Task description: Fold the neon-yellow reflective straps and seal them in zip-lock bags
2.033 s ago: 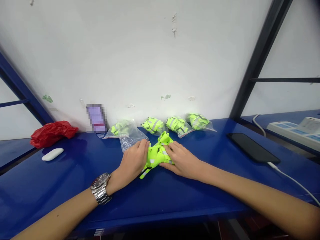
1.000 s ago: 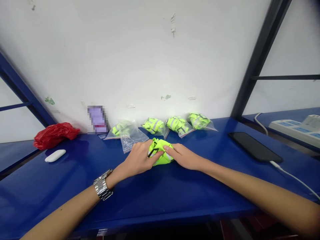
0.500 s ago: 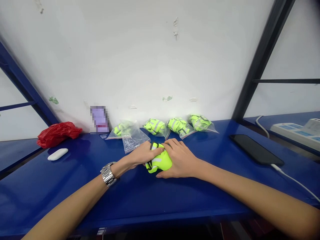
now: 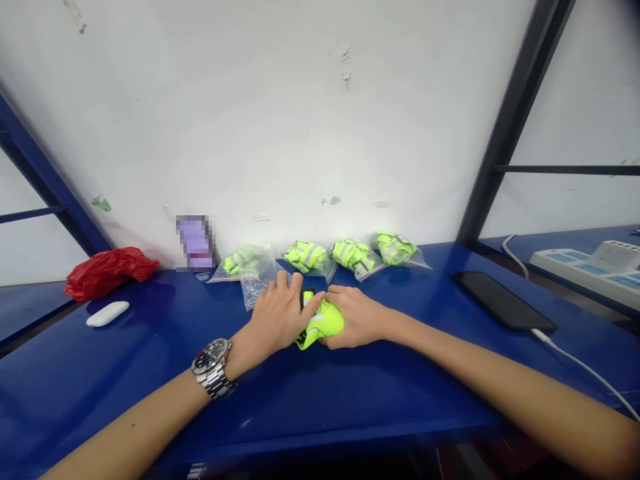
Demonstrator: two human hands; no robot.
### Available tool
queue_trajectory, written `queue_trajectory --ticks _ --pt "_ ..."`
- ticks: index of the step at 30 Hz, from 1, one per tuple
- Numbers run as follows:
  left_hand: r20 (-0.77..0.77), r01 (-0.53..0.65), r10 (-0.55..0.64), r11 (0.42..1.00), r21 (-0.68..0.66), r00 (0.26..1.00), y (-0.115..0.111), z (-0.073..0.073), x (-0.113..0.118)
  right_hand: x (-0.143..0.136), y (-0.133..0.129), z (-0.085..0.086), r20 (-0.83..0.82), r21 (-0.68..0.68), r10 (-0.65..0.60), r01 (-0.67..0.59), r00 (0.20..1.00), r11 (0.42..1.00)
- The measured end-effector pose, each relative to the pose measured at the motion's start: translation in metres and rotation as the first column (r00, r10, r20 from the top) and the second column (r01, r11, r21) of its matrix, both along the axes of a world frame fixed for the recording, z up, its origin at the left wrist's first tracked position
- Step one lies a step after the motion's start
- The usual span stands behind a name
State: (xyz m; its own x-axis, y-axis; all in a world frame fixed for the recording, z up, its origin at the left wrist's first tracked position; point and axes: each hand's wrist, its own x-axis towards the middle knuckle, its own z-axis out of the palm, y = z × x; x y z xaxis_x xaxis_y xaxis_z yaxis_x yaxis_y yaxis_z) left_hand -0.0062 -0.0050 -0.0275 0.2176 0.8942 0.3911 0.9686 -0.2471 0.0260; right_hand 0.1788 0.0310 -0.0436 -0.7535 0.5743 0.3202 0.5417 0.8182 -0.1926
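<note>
A folded neon-yellow reflective vest is between my two hands above the blue table. My left hand, with a metal watch on its wrist, grips the vest's left side, its thumb on top. My right hand is wrapped round the right side. Just beyond my left hand, an unfilled-looking clear zip bag lies partly over a bagged neon bundle. More bagged neon bundles stand along the wall.
A red plastic bag, a white case and a blurred-out upright phone are at left. To the right lie a black phone with a white cable and a power strip. Metal posts flank the table.
My left hand has rolled over so its back and the watch face show, fingers over the vest. My right fingers have curled in more tightly. The whole view has shifted slightly.
</note>
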Motion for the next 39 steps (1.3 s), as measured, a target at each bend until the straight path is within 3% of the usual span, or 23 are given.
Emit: queue_trajectory --ticks 2,4,7,12,18,21,25,34,39 --pt "0.084 0.218 -0.220 0.976 0.025 0.972 0.002 -0.002 -0.003 0.001 0.000 0.002 0.000 -0.008 0.013 -0.013 1.000 1.000" --pt "0.224 0.433 -0.424 0.902 0.013 0.877 0.004 -0.004 -0.005 0.002 0.000 0.004 -0.010 -0.020 0.037 -0.037 0.999 0.999" --pt "0.381 0.574 -0.548 0.817 0.052 0.745 0.006 -0.008 -0.007 0.003 -0.002 0.009 -0.021 -0.042 0.058 -0.059 0.998 0.997" --pt "0.510 0.571 -0.531 0.816 0.091 0.677 -0.003 -0.012 -0.008 0.008 -0.004 0.017 -0.005 -0.160 0.042 -0.042 0.999 0.986" --pt "0.557 0.608 -0.508 0.794 0.007 0.657 -0.011 -0.007 -0.018 0.012 -0.003 0.025 -0.003 -0.280 0.053 -0.051 0.999 0.959" --pt "0.513 0.613 -0.519 0.790 -0.018 0.684 -0.011 -0.012 -0.021 0.013 0.003 0.025 -0.076 -0.448 0.084 -0.109 0.994 0.887" --pt "0.395 0.511 -0.443 0.856 -0.081 0.805 -0.008 -0.021 -0.015 0.016 0.011 0.021 -0.173 -0.628 0.045 -0.145 0.984 0.764" --pt "0.453 0.473 -0.413 0.881 -0.021 0.790 -0.002 -0.016 -0.002 0.019 0.015 0.009 -0.305 -0.649 -0.008 -0.202 0.952 0.734" --pt "0.463 0.489 -0.415 0.871 -0.047 0.784 0.004 -0.011 -0.006 0.015 0.013 0.005 -0.289 -0.683 -0.089 -0.140 0.953 0.716"
